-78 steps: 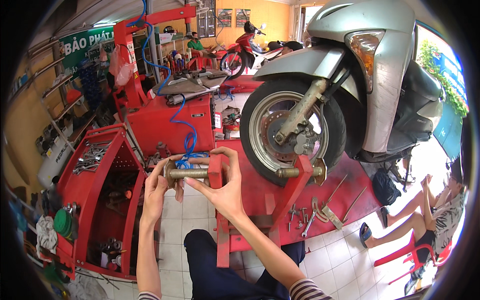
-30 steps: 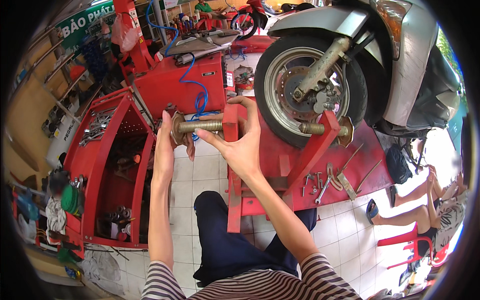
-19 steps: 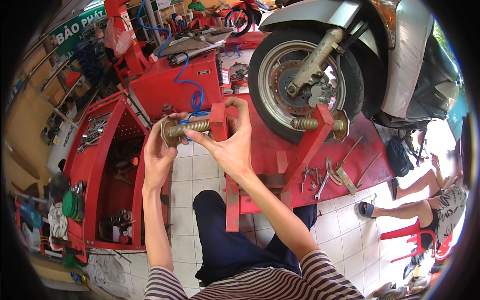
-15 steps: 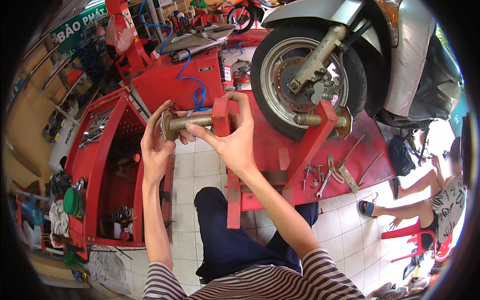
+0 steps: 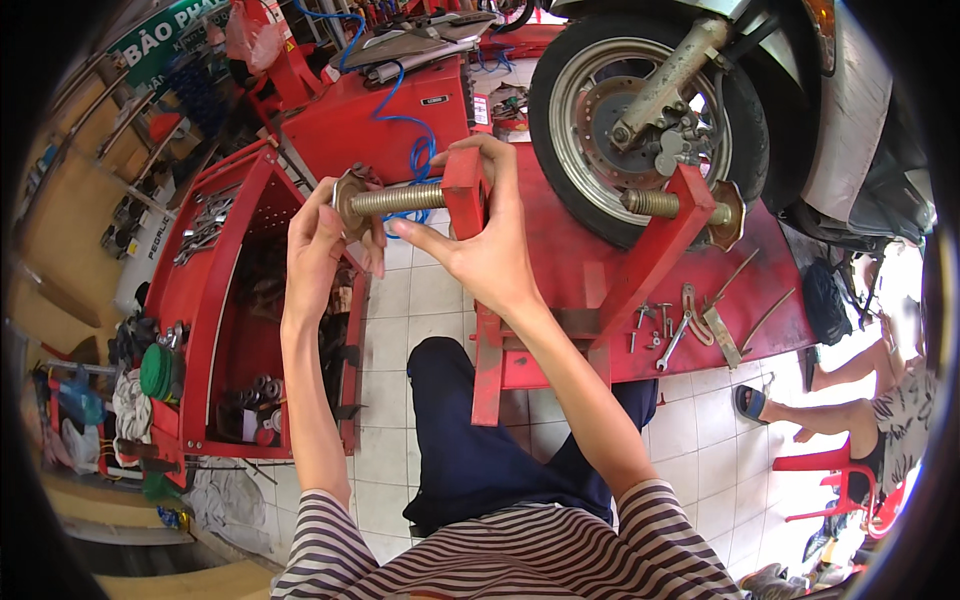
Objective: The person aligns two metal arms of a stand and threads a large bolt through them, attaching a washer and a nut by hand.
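The threaded bolt (image 5: pixel 402 201) is held sideways, with its inner end set in the red bracket (image 5: pixel 462 192). Its plated outer end is clasped by the left hand (image 5: pixel 313 250), the grip closed on it; the bracket's head is wrapped by the right hand (image 5: pixel 490 262), its thumb stretched below the thread. Beyond, a blue hose (image 5: pixel 421 150) is partly hidden. The front wheel (image 5: pixel 603 118) is partly blocked by a second bolt (image 5: pixel 655 204). On the red platform (image 5: pixel 545 235), a wrench (image 5: pixel 675 343) is laid.
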Demonstrator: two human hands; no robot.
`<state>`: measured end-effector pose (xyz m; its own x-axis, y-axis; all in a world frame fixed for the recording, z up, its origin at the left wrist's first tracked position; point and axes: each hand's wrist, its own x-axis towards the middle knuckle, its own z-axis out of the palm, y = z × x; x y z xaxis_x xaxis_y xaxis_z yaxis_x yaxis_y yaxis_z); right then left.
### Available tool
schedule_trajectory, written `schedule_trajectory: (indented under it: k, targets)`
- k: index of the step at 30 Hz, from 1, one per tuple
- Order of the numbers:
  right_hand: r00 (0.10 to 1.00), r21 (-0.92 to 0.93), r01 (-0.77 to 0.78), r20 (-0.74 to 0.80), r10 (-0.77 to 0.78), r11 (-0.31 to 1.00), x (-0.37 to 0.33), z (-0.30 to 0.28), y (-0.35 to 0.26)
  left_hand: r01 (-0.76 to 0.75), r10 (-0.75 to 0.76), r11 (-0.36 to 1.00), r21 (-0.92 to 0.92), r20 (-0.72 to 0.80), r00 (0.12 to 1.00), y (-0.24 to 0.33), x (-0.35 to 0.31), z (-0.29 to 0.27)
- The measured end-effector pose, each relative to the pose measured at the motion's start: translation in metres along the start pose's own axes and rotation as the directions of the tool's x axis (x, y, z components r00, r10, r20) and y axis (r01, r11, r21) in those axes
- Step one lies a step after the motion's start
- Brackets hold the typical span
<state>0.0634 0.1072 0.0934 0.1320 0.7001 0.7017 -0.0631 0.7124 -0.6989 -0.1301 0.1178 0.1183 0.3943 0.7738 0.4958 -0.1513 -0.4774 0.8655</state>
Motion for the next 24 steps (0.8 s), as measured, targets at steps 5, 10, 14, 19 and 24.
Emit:
schedule_trajectory:
  k: [5, 10, 14, 19, 24]
  targets:
    - [0.999, 0.013, -0.053, 0.000, 0.053, 0.998, -0.002, 0.000, -0.002, -0.053, 0.049, 0.995, 0.085, 0.050, 0.998, 0.006, -0.004, -0.008]
    - [0.997, -0.018, -0.081, -0.018, 0.081, 0.997, -0.002, 0.000, -0.006, -0.113, 0.106, 0.980, 0.165, 0.054, 0.993, 0.017, 0.001, -0.006]
    - [0.990, 0.034, -0.140, 0.021, 0.139, 0.990, 0.000, -0.002, -0.014, -0.171, 0.164, 0.974, 0.151, 0.054, 0.985, 0.019, 0.005, 0.002]
    - [0.983, -0.016, -0.180, -0.026, 0.180, 0.984, 0.004, 0.000, -0.011, -0.216, 0.219, 0.908, 0.358, 0.033, 0.975, 0.017, 0.006, 0.003]
    - [0.981, 0.044, -0.166, -0.097, 0.169, 0.985, 0.001, 0.002, -0.013, -0.200, 0.202, 0.977, 0.076, -0.019, 0.979, 0.010, 0.003, 0.016]
